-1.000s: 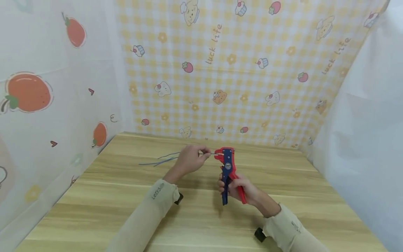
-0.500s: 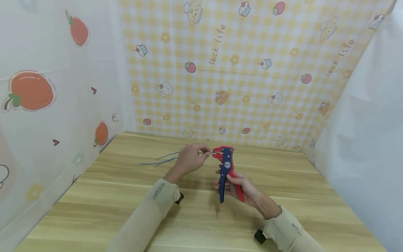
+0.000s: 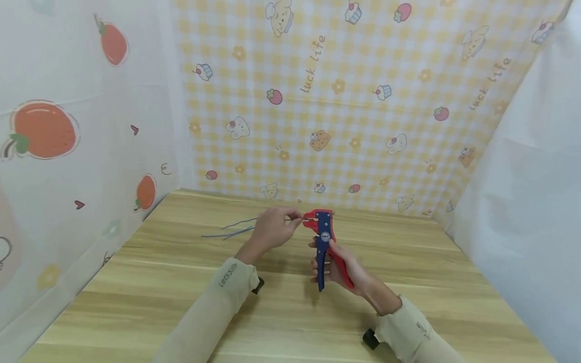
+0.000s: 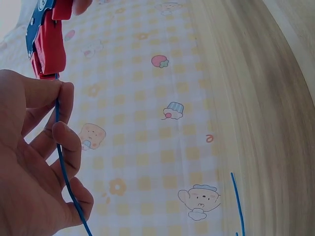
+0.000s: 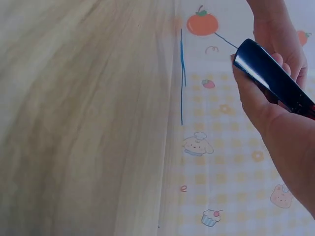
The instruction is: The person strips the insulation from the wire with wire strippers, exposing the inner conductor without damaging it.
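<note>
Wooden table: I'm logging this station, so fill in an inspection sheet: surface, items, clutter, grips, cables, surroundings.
Surface: wooden table
Job's things: red-and-blue hand tool; blue wire reaching its jaws; two loose blue wires
Clutter: nothing seen
Grips: left grip pinches the blue wire; right grip holds the hand tool
Cables: nothing seen beyond those wires
Surroundings: checked backdrop behind, fruit-print sheet at left, whitish sheet at right

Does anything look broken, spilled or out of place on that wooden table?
Nothing stands out. The left hand pinches a blue wire at the hand tool the right hand grips; loose wires lie on the table, and no damage shows.
</note>
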Motion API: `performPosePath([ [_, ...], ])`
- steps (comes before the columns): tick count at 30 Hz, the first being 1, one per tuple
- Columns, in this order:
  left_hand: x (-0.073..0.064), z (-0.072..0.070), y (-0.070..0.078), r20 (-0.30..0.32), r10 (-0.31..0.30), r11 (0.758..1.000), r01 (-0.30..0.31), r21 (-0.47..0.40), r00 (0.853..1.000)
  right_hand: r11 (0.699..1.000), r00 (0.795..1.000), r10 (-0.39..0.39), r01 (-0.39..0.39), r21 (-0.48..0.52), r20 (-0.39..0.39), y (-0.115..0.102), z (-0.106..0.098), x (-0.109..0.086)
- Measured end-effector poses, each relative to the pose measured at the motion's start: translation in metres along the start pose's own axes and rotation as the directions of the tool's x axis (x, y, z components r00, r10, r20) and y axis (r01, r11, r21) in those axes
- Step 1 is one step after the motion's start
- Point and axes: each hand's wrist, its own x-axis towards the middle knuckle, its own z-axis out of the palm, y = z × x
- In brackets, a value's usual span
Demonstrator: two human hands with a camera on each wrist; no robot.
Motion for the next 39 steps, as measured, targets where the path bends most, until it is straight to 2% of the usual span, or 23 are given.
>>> performPosePath([
  [5,0.0001,-0.0007,-0.0012,-0.016,-0.004,1.0,0.004,0.003,1.0,0.996,0.998,-0.038,0.033,-0.088,-0.055,0.002,0.0019,0.0047],
  [11,-0.0009,-0.0008,-0.0011,-0.017,0.014,1.0,-0.015,-0.016,1.0,0.986,0.994,-0.068,0.055,-0.159,-0.081,0.0055,-0.0005,0.0054],
  [19,-0.0005,-0.0009,-0.0003,-0.011,0.01,1.0,-0.01,-0.012,1.0,0.988,0.995,-0.079,0.07,-0.135,-0.06,0.0055,-0.0004,0.0043],
  [27,-0.0005,0.0009,-0.0019,-0.012,0.01,1.0,-0.011,-0.029,1.0,0.986,0.991,-0.111,0.1,-0.131,-0.074,0.0067,0.0021,0.0037],
  [32,-0.0011,0.0002,-0.0016,-0.034,0.017,1.0,-0.017,-0.006,0.999,0.985,0.988,-0.135,0.126,-0.114,-0.074,0.008,0.0027,0.0043],
  [39,-0.0006,-0.0021,-0.0024,-0.042,0.036,0.999,-0.036,-0.015,0.998,0.983,0.989,-0.115,0.1,-0.154,-0.096,0.0069,0.0014,0.0043],
])
